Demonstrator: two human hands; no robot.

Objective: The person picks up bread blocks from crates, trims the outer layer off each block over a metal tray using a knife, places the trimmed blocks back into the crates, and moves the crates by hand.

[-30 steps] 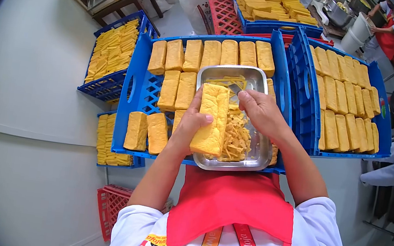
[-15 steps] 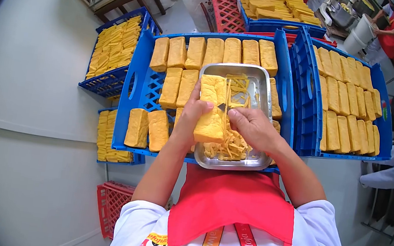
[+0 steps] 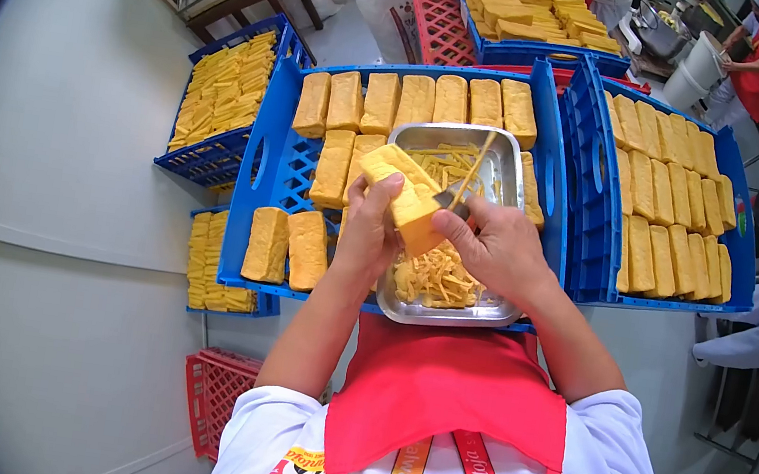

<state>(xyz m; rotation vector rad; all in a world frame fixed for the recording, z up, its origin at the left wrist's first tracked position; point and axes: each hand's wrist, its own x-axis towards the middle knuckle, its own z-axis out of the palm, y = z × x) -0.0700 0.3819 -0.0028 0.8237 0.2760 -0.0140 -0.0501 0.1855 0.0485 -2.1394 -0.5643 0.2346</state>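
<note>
A yellow loaf (image 3: 404, 197) is tilted in my left hand (image 3: 371, 226), whose fingers wrap its lower left side. My right hand (image 3: 500, 244) is closed around a small dark blade (image 3: 450, 200) at the loaf's right edge. A thin strip of crust (image 3: 476, 168) stands up from the blade. Beneath both hands lies a metal tray (image 3: 518, 164) with trimmed strips (image 3: 437, 279) in it. The tray rests on a blue crate (image 3: 272, 106) of upright loaves (image 3: 345, 101).
On the right stands another blue crate (image 3: 591, 184) of loaves. Behind are a red crate (image 3: 435, 12) and a blue crate of yellow slices (image 3: 503, 12). More slices (image 3: 226, 89) fill a crate at left. A co-worker (image 3: 758, 62) stands at the back right beside white buckets (image 3: 699, 69).
The loaf has turned from upright to a slant in my left hand. My right hand has moved along its edge with the blade, and a cut strip now sticks up.
</note>
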